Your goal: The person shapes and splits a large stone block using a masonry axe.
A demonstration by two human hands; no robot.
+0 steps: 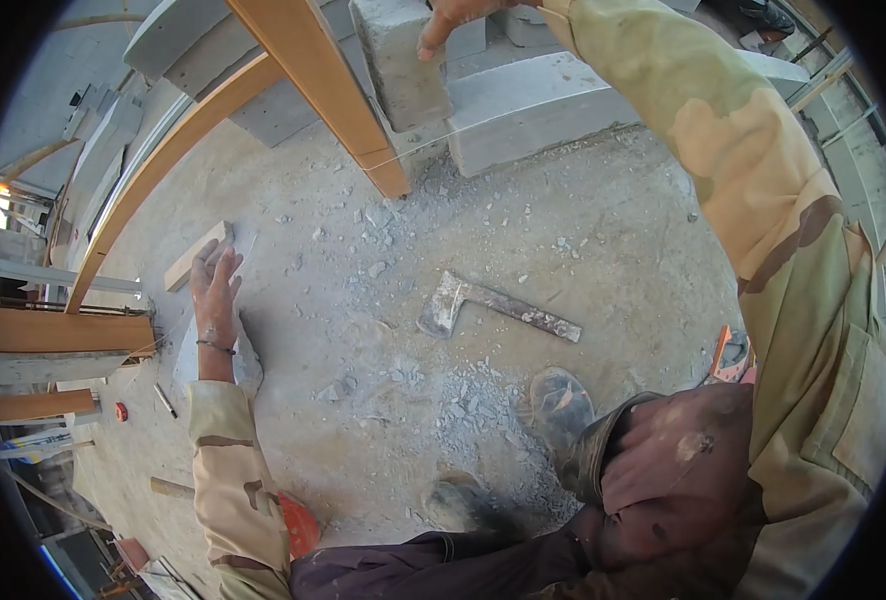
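My left hand (pixel 215 290) is held out above the floor at the left, its fingers apart and nothing in them. Beneath it lie a small wooden block (pixel 199 256) and a pale lump (pixel 246 352), partly hidden by the wrist. My right hand (pixel 450 20) is at the top edge, fingers against an upright grey block (pixel 400 70); part of the hand is cut off by the frame. On the floor between my arms rests a hatchet (pixel 503 306) with a dusty head and handle.
Wooden frame members (pixel 338 90) rise at the upper left. A long grey block (pixel 543 110) lies beside the upright one. Rubble (pixel 483 400) is scattered near my boots (pixel 561 402). An orange-red object (pixel 300 523) is by my left sleeve, and a marker-like stick (pixel 166 400) farther left.
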